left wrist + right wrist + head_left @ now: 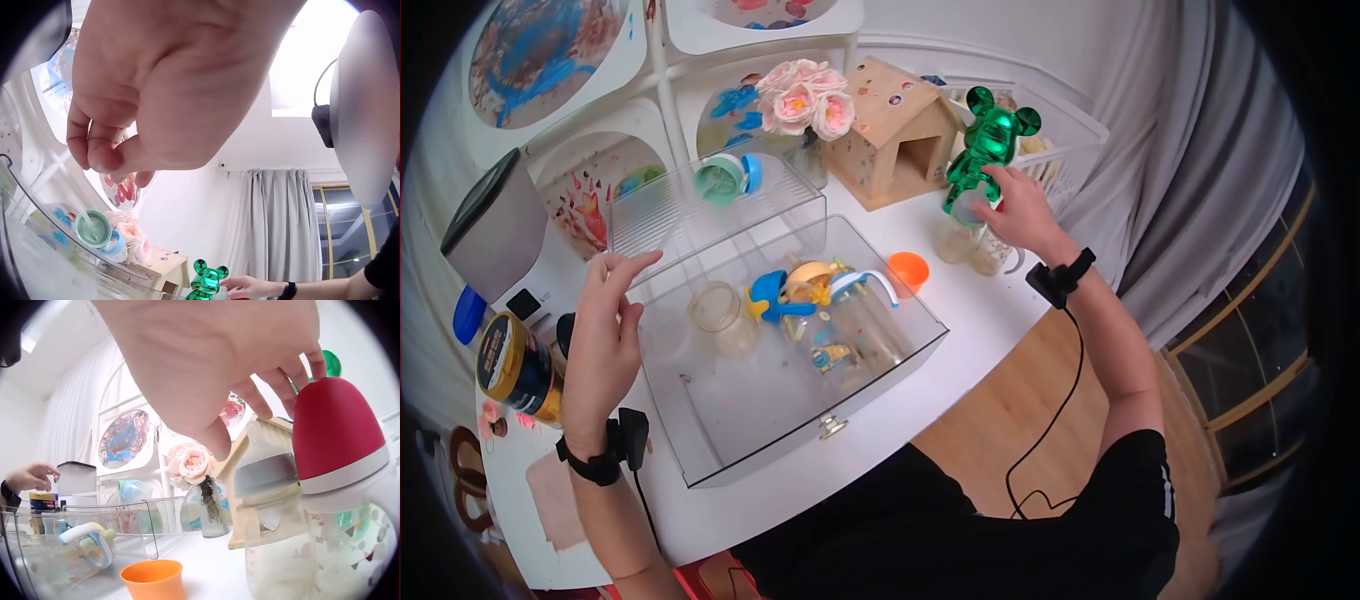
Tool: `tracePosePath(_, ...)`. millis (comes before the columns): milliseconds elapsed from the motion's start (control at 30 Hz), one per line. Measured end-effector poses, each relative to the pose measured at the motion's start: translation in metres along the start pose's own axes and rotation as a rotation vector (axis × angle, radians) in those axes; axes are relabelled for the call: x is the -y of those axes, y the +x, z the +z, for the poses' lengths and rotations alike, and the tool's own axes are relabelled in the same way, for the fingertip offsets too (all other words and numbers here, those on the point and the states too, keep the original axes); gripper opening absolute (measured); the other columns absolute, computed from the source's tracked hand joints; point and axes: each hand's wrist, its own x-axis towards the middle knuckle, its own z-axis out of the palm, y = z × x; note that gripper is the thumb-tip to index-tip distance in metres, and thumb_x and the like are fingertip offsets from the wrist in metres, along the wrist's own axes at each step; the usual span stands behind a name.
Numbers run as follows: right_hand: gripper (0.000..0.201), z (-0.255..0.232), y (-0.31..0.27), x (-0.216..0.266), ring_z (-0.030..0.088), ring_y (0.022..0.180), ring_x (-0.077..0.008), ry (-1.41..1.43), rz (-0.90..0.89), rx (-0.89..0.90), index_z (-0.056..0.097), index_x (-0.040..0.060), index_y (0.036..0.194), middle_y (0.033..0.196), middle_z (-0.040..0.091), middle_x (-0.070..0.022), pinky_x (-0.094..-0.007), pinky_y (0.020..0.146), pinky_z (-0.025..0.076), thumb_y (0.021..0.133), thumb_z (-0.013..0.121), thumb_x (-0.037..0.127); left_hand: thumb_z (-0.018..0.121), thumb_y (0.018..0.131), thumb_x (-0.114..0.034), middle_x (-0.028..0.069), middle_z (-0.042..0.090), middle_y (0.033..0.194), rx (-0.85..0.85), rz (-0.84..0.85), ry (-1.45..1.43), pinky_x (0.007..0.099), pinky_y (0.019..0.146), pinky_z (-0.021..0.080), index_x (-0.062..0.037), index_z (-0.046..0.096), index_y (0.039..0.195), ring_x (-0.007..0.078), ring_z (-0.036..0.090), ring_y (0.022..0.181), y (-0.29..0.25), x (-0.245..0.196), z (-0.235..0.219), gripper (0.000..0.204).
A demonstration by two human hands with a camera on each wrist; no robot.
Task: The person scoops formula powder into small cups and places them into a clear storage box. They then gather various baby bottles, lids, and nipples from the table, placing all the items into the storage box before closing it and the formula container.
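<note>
Red cap (337, 428) sits below the right hand (1022, 212), hidden in head view.

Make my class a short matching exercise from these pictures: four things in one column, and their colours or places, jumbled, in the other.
Things:
1. Bear figure
2. Cup beside the bin
3. Flowers
4. Clear jar

Colours or places:
A. Pink
B. Inside the clear bin
C. Shiny green
D. Orange

Right pairs: 1-C, 2-D, 3-A, 4-B
</note>
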Motion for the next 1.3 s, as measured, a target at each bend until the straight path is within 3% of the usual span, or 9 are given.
tracePosePath(67, 0.067, -0.003, 0.002, 0.004, 0.063, 0.123, -0.0378, -0.055, -0.034, 0.113, 0.062, 0.0079, 0.141, 0.122, 0.070, -0.0165, -0.0574, 0.116, 0.037, 0.085, 0.084, 0.038, 0.060, 0.083, 0.022, 0.0140, 0.050, 0.148, 0.054, -0.083, -0.034, 0.0317, 0.094, 0.050, -0.0093, 0.063, 0.140, 0.0247, 0.058, 0.107, -0.003, -0.011, -0.005, 0.066)
tracePosePath(167, 0.071, -0.002, 0.008, 0.015, 0.067, 0.117, -0.0375, -0.207, -0.085, 0.159, 0.060, 0.0081, 0.140, 0.118, 0.072, -0.0180, -0.0612, 0.121, 0.028, 0.081, 0.088, 0.035, 0.065, 0.081, 0.021, 0.0135, 0.044, 0.159, -0.012, 0.052, 0.062, 0.0341, 0.097, 0.052, -0.0095, 0.064, 0.140, 0.0263, 0.062, 0.115, -0.004, -0.006, -0.004, 0.066)
tracePosePath(267, 0.071, -0.002, 0.022, 0.021, 0.067, 0.120, -0.0379, -0.176, 0.035, 0.314, 0.060, 0.0092, 0.136, 0.113, 0.074, -0.0176, -0.0640, 0.123, 0.024, 0.077, 0.090, 0.034, 0.068, 0.083, 0.016, 0.0150, 0.042, 0.164, 0.012, -0.010, 0.004, 0.0360, 0.099, 0.052, -0.0094, 0.064, 0.139, 0.0270, 0.062, 0.120, -0.006, -0.012, -0.009, 0.062)
tracePosePath(633, 0.079, -0.047, 0.020, 0.075, 0.068, 0.120, -0.0361, -0.056, -0.082, -0.065, 0.052, 0.0104, 0.144, 0.119, 0.074, -0.0172, -0.0537, 0.117, 0.036, 0.076, 0.090, 0.025, 0.073, 0.086, 0.006, 0.0154, 0.056, 0.152, -0.053, 0.063, -0.087, 0.0391, 0.105, 0.051, -0.0050, 0.068, 0.129, 0.0301, 0.064, 0.121, -0.010, -0.016, -0.023, 0.044)
tracePosePath(767, 0.085, -0.091, 0.011, 0.154, 0.070, 0.106, -0.0312, 0.136, -0.222, -0.182, 0.053, 0.0091, 0.148, 0.117, 0.073, -0.0170, -0.0439, 0.102, 0.049, 0.074, 0.095, 0.020, 0.074, 0.086, 0.003, 0.0160, 0.059, 0.149, -0.085, 0.161, -0.067, 0.0427, 0.110, 0.048, -0.0040, 0.069, 0.125, 0.0353, 0.062, 0.128, -0.008, -0.011, -0.023, 0.040)
tracePosePath(900, 0.090, -0.075, 0.020, 0.220, 0.070, 0.095, -0.0286, 0.472, -0.599, -0.238, 0.054, 0.0068, 0.148, 0.112, 0.072, -0.0154, -0.0367, 0.080, 0.057, 0.070, 0.098, 0.015, 0.081, 0.083, -0.004, 0.0168, 0.059, 0.150, -0.105, 0.218, -0.055, 0.0450, 0.118, 0.042, -0.0041, 0.066, 0.133, 0.0373, 0.055, 0.139, -0.007, -0.013, -0.023, 0.052)
tracePosePath(1100, 0.092, -0.034, 0.030, 0.308, 0.070, 0.105, -0.0254, 0.701, -0.925, -0.296, 0.055, 0.0075, 0.151, 0.123, 0.073, -0.0114, -0.0395, 0.097, 0.043, 0.071, 0.097, 0.029, 0.092, 0.076, -0.016, 0.0195, 0.052, 0.156, -0.159, 0.184, -0.012, 0.0473, 0.124, 0.037, -0.0036, 0.056, 0.147, 0.0404, 0.047, 0.147, -0.005, -0.014, -0.022, 0.081)
tracePosePath(1233, 0.093, -0.015, 0.041, 0.326, 0.069, 0.109, -0.0253, 0.731, -1.007, -0.294, 0.056, 0.0069, 0.150, 0.127, 0.072, -0.0106, -0.0414, 0.098, 0.043, 0.071, 0.097, 0.033, 0.093, 0.074, -0.017, 0.0179, 0.067, 0.130, -0.160, -0.011, -0.101, 0.0430, 0.106, 0.051, -0.0026, 0.063, 0.134, 0.0376, 0.065, 0.124, 0.000, -0.011, -0.023, 0.068)
tracePosePath(1300, 0.094, -0.007, 0.044, 0.324, 0.068, 0.109, -0.0273, 0.708, -1.010, -0.346, 0.055, 0.0051, 0.151, 0.128, 0.071, -0.0118, -0.0428, 0.097, 0.043, 0.073, 0.094, 0.040, 0.092, 0.075, -0.017, 0.0152, 0.070, 0.116, -0.246, 0.050, 0.011, 0.0415, 0.096, 0.055, -0.0033, 0.066, 0.127, 0.0361, 0.069, 0.112, 0.000, -0.007, -0.021, 0.060)
